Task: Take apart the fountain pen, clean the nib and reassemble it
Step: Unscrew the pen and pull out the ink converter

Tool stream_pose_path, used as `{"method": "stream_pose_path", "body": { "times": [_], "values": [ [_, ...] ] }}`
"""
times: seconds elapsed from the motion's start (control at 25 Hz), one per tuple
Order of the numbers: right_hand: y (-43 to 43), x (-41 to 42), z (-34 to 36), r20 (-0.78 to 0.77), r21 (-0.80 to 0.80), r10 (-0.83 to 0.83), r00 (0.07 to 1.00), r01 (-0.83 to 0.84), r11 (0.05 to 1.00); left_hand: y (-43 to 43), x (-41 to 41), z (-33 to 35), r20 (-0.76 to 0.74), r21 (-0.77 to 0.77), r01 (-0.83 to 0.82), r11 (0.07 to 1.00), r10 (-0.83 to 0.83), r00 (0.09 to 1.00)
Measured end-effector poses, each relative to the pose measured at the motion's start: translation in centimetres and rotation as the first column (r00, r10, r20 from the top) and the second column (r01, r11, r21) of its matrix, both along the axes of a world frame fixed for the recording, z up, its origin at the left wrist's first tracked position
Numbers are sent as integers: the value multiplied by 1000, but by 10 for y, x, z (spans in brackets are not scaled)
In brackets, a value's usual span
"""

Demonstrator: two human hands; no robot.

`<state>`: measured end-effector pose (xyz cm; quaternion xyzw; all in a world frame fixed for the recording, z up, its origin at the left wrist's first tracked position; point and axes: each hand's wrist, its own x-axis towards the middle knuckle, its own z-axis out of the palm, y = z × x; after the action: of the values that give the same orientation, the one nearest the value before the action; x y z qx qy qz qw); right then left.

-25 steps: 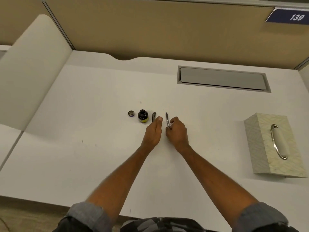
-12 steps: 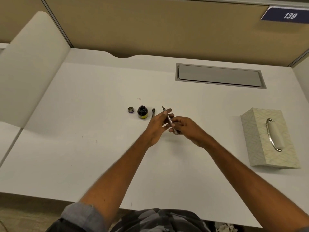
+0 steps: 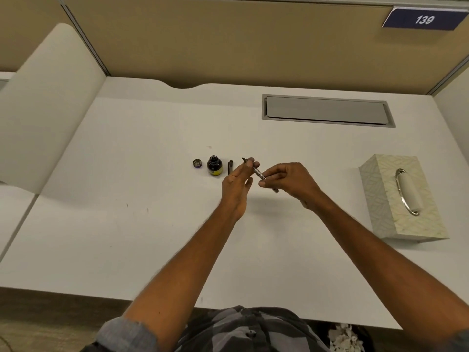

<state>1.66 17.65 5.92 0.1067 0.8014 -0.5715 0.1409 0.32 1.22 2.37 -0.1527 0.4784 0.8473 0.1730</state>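
Observation:
A slim silver fountain pen (image 3: 258,173) is held slanted above the white desk, its dark nib pointing up and to the left. My left hand (image 3: 237,185) pinches the nib end with its fingertips. My right hand (image 3: 290,182) grips the barrel's rear part, whose tip pokes out below the fingers. The pen's dark cap (image 3: 229,166) lies on the desk just left of my left hand. An open ink bottle (image 3: 214,165) stands beside the cap, with its small lid (image 3: 197,163) further left.
A patterned tissue box (image 3: 388,199) with a metal-rimmed slot sits at the right. A grey cable hatch (image 3: 327,110) is set into the desk at the back. Beige partition walls close in the back and left side.
My right hand lifted the pen off the desk and tilted it. My left hand came up and took hold of the nib end. The hands now sit a little further apart.

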Motion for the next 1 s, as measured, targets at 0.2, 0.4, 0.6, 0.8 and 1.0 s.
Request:
{"method": "stream_pose_path", "body": {
  "times": [0.2,0.4,0.6,0.8,1.0],
  "values": [
    [1,9,-5,260,-375,-103,960,198,906,0,-1,10,83,123,-82,989,72,994],
    [-5,15,-9,259,-556,-239,936,347,755,-6,4,12,153,94,-172,981,157,976],
    [-11,23,-8,217,-533,-204,955,291,795,-7,11,14,180,97,-201,975,181,967],
    [-12,23,-4,291,-577,-203,935,341,742,-9,18,10,210,82,-217,973,195,958],
    [-13,25,-11,224,-566,-290,930,367,738,-10,27,5,229,57,-238,970,219,948]
  ]
}}
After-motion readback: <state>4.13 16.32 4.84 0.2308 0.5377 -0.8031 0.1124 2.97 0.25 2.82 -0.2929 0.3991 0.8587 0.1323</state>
